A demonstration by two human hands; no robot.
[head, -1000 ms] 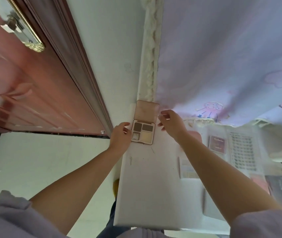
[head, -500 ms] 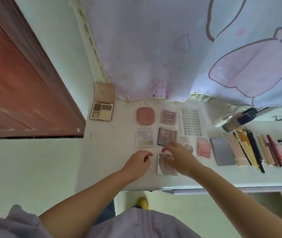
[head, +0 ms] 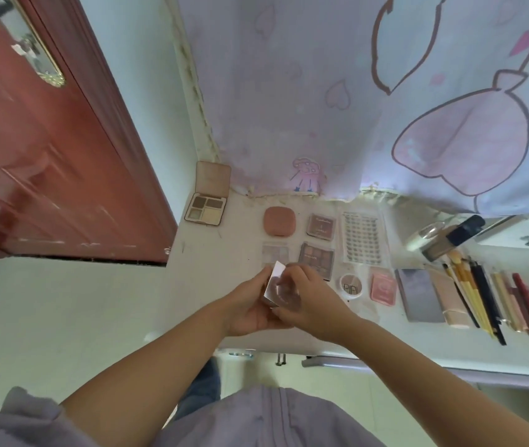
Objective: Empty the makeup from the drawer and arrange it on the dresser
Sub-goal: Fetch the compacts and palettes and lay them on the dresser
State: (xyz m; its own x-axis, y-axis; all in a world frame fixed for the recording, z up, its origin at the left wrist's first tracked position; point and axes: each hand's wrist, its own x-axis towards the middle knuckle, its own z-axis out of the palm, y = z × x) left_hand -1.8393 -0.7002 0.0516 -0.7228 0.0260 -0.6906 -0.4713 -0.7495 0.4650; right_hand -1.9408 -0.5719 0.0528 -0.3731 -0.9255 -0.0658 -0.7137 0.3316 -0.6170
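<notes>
Both hands raised together, left hand (head: 250,312) and right hand (head: 313,304) clasping small pink case (head: 276,287) above dresser (head: 224,285)

Your hands are holding a small case (head: 277,290) above the counter (head: 224,285); an open palette (head: 206,208) is lying far left, compacts (head: 279,221) behind the case, brushes and pencils (head: 476,298) right.
</notes>
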